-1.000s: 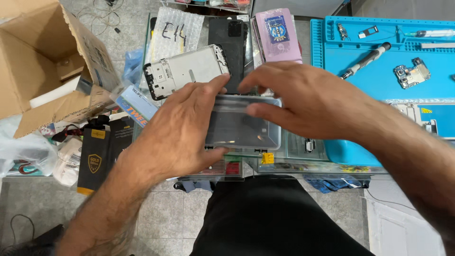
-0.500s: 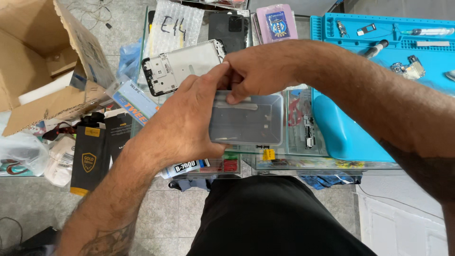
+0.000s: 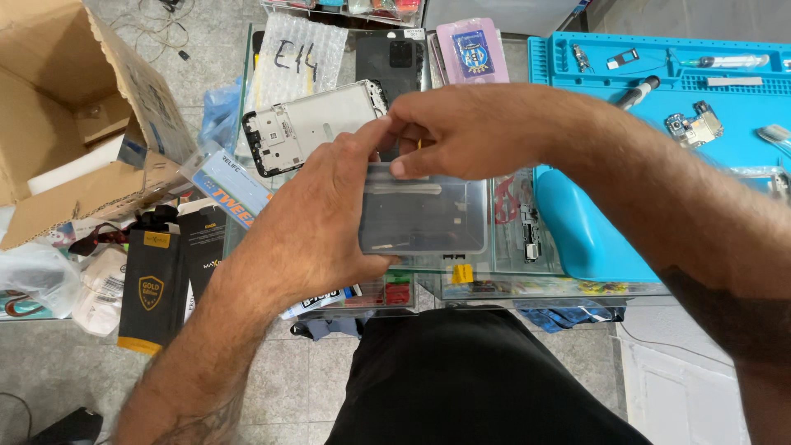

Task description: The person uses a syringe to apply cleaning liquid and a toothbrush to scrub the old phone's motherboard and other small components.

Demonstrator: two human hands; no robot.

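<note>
The left hand (image 3: 317, 227) grips the clear plastic box (image 3: 424, 210) over the glass table (image 3: 511, 272) while the right hand (image 3: 465, 132) pinches its top edge; a slip could drop it onto the table.

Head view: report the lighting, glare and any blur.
Head view: even, soft daylight with faint shadows; pale sheen on the clear plastic case between the left hand and right hand; slight motion blur along the right forearm; wide-angle bending at the edges.

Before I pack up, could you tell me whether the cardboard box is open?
Open: the cardboard box has its flaps spread, interior showing.
</note>
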